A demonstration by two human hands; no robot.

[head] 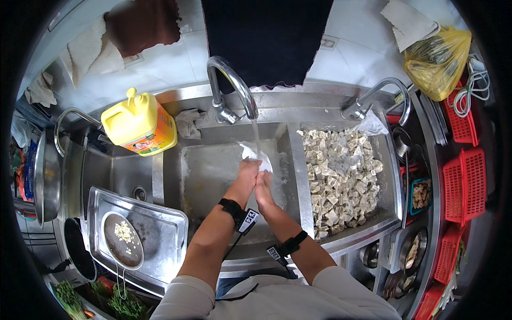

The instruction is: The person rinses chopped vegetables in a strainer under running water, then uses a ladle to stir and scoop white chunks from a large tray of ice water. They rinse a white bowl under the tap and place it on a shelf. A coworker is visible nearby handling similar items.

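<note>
Both of my hands are together over the middle basin of a stainless steel sink (294, 180), under water running from a curved chrome faucet (236, 82). My left hand (249, 172) and my right hand (263, 184) hold a white item (250, 152) between them, perhaps a cloth or a thin dish; its kind is hard to tell. The stream falls on it and near my fingertips. Below, the basin holds shallow, cloudy water (216, 184). My fingers are partly hidden by the backs of my hands.
Pale cut chunks (340, 180) fill the right basin. A yellow jug (138, 120) stands at the left basin's back edge. A metal tray (164, 240) at lower left holds a strainer (124, 256) with chopped pale bits. Red plastic baskets (464, 186) line the right side.
</note>
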